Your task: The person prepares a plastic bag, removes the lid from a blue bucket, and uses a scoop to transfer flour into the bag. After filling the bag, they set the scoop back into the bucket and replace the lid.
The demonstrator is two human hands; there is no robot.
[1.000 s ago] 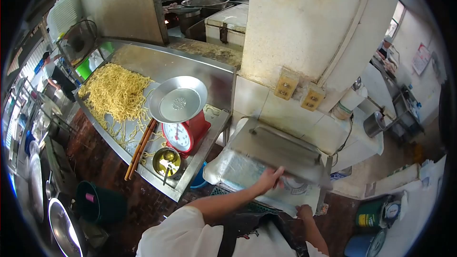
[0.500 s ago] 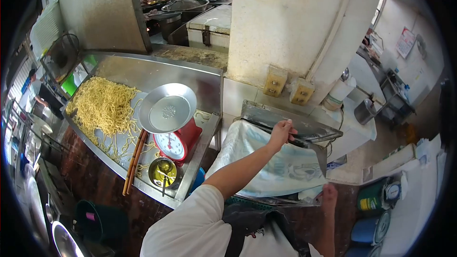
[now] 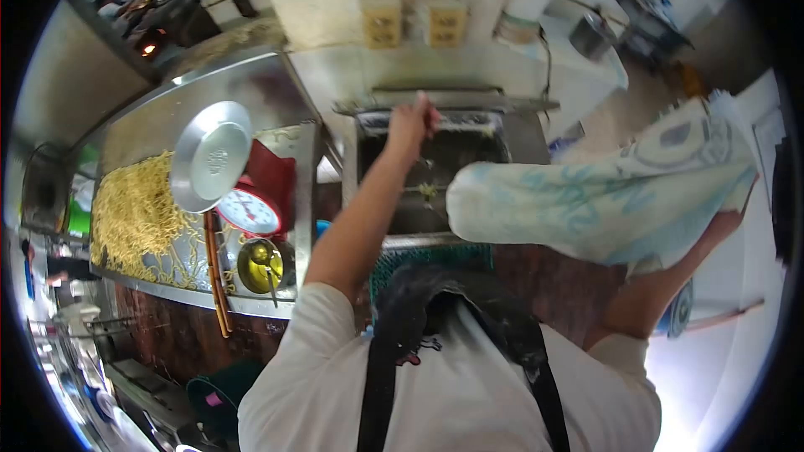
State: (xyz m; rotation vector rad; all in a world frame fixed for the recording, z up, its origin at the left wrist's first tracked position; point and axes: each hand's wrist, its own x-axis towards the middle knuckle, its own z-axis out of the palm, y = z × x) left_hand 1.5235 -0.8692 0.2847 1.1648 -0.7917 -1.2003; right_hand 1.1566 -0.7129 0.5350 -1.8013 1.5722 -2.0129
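My left hand point(image 3: 413, 127) is closed at the raised metal lid point(image 3: 452, 100), above the back edge of an open metal bin point(image 3: 402, 218). What its fingers grip is too blurred to make out. My right hand point(image 3: 727, 222) is shut on a pale plastic sheet with blue print point(image 3: 586, 205), which stretches across to the bin's right side. Dark space and a few small scraps show inside the bin. Left of it, a red scale point(image 3: 272, 192) with a round metal pan point(image 3: 211, 159) stands on the steel table.
Yellow noodles point(image 3: 138, 218) lie on the steel table point(image 3: 276, 305), with wooden sticks point(image 3: 216, 276) and a bowl of yellow oil point(image 3: 251, 272). A green crate point(image 3: 385, 272) sits below the bin. Wall sockets point(image 3: 381, 21) are behind it.
The plastic sheet has come off the bin and swung to the right with my right hand, uncovering the opening. The lid stands more upright. The view has turned and tilted down.
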